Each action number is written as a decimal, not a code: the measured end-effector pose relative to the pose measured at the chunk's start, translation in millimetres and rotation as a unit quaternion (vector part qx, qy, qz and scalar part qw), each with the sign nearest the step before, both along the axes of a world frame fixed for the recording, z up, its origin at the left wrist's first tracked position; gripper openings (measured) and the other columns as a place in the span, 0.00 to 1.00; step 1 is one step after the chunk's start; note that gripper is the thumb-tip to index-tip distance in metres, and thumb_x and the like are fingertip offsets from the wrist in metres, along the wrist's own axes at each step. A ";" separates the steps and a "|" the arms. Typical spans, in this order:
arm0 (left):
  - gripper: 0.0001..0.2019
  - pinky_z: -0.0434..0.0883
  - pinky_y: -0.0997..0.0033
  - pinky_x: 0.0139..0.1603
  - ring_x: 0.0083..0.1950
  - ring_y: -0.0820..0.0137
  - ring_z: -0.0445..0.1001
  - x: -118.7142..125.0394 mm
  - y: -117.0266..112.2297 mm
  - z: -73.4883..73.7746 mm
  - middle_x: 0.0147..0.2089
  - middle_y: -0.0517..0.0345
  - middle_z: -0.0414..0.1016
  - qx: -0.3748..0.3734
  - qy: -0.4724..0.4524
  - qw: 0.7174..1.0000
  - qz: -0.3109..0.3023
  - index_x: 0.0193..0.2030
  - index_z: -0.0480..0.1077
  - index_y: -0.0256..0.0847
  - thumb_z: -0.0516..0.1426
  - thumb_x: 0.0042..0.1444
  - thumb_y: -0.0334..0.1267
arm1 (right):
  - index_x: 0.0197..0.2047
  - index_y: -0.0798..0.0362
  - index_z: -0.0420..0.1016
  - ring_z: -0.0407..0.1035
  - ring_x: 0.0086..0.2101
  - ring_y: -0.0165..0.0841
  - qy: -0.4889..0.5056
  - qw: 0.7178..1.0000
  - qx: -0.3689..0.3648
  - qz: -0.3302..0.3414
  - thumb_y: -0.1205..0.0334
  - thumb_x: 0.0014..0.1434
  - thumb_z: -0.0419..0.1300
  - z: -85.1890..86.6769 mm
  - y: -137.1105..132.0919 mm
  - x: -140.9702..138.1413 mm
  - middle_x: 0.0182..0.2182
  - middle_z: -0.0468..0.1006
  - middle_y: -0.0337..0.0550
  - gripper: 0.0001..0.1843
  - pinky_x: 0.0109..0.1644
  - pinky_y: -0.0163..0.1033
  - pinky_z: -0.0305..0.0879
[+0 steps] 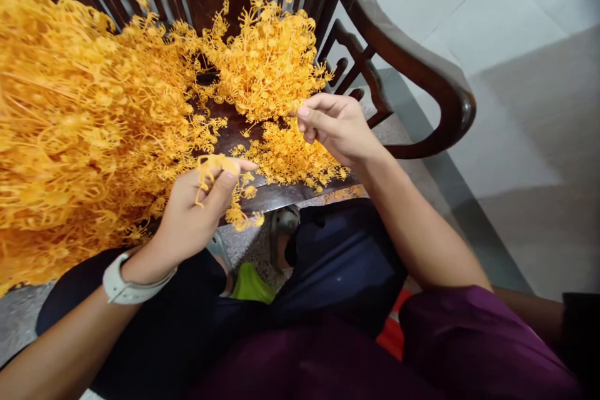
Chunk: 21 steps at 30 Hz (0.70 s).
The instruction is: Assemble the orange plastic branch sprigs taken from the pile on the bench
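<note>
My left hand (194, 209), with a pale band on its wrist, is closed on a small yellow artificial flower sprig (241, 215). Part of the sprig loops over the fingers and its flower heads dangle below them. Thumb and fingertips of my right hand (340, 125) are pinched together in front of a yellow pile; anything between them is too small to make out. That upright heap of yellow artificial flowers (267, 62) stands behind my right hand. Under the hand lies a flatter pile of loose yellow flower pieces (293, 156) on a dark wooden bench seat (276, 197).
A large mass of yellow artificial flowers (84, 112) fills the left side. The bench's curved wooden armrest (422, 75) rises on the right, beside a tiled floor (515, 137). Something bright green (253, 284) lies on the floor between my feet.
</note>
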State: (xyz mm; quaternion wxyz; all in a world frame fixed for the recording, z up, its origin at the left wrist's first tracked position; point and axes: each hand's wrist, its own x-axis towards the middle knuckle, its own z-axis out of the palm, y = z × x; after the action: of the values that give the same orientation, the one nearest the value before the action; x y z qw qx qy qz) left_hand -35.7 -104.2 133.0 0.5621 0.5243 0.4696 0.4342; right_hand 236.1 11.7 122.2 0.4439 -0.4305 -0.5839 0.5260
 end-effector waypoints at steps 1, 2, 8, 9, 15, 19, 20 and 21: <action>0.15 0.51 0.74 0.22 0.21 0.76 0.49 0.7 1.3 -0.5 0.21 0.68 0.53 -0.038 -0.046 0.998 0.000 0.51 0.85 0.41 0.61 0.76 0.48 | 0.36 0.49 0.81 0.67 0.25 0.27 0.000 1.000 -0.003 0.002 0.35 0.52 0.82 -0.2 0.2 1.0 0.29 0.78 0.38 0.28 0.28 0.37 0.65; 0.15 0.50 0.75 0.22 0.21 0.76 0.47 0.9 2.9 -0.4 0.21 0.69 0.51 -0.068 -0.081 0.994 -0.001 0.48 0.85 0.41 0.61 0.76 0.48 | 0.37 0.49 0.81 0.67 0.25 0.27 0.001 1.000 -0.004 0.006 0.35 0.52 0.82 -0.5 0.0 1.7 0.29 0.78 0.38 0.28 0.28 0.37 0.65; 0.17 0.56 0.80 0.21 0.20 0.76 0.44 -0.2 8.4 8.3 0.18 0.69 0.53 -0.165 -0.203 0.965 -0.034 0.47 0.84 0.39 0.55 0.80 0.43 | 0.40 0.49 0.79 0.70 0.26 0.28 -0.001 1.000 0.013 0.018 0.37 0.52 0.83 1.2 -5.9 3.1 0.29 0.78 0.38 0.29 0.27 0.37 0.67; 0.17 0.57 0.80 0.21 0.20 0.76 0.44 -0.1 8.3 9.0 0.17 0.68 0.54 -0.168 -0.211 0.962 -0.037 0.47 0.84 0.39 0.55 0.80 0.43 | 0.40 0.49 0.79 0.70 0.26 0.28 -0.003 1.000 0.017 0.022 0.37 0.52 0.83 1.5 -6.5 3.6 0.29 0.78 0.38 0.29 0.27 0.36 0.67; 0.15 0.60 0.81 0.21 0.19 0.76 0.47 2.0 7.7 6.6 0.17 0.68 0.56 -0.170 -0.222 0.960 -0.030 0.42 0.81 0.39 0.59 0.78 0.44 | 0.40 0.50 0.76 0.73 0.27 0.29 -0.019 0.998 0.037 0.046 0.40 0.55 0.83 1.2 -8.3 5.5 0.29 0.78 0.39 0.28 0.27 0.36 0.68; 0.14 0.58 0.81 0.22 0.20 0.77 0.48 4.3 7.9 4.9 0.18 0.68 0.57 -0.157 -0.204 0.966 -0.026 0.38 0.79 0.39 0.64 0.74 0.46 | 0.43 0.50 0.74 0.75 0.29 0.31 -0.027 0.996 0.029 0.084 0.42 0.58 0.81 2.2 -15.2 1.6 0.29 0.79 0.38 0.27 0.30 0.36 0.68; 0.15 0.57 0.80 0.22 0.20 0.78 0.49 4.6 7.8 4.2 0.18 0.68 0.58 -0.152 -0.197 0.968 -0.027 0.38 0.79 0.39 0.65 0.74 0.47 | 0.46 0.50 0.74 0.76 0.29 0.31 -0.035 0.994 0.028 0.098 0.43 0.60 0.80 2.6 -17.2 1.0 0.29 0.79 0.37 0.26 0.31 0.36 0.68; 0.16 0.57 0.80 0.22 0.20 0.78 0.50 4.8 7.8 3.5 0.18 0.68 0.58 -0.148 -0.189 0.970 -0.029 0.38 0.79 0.38 0.65 0.73 0.48 | 0.48 0.50 0.75 0.76 0.30 0.31 -0.047 0.992 0.032 0.114 0.44 0.62 0.78 3.1 -18.6 1.2 0.29 0.80 0.37 0.25 0.32 0.36 0.68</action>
State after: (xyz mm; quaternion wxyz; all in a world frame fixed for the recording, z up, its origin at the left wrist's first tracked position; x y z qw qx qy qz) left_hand -30.9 -96.4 136.5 0.7241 0.3570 0.3991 0.4347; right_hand 237.3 -6.9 125.3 0.3664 -0.3715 -0.6658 0.5334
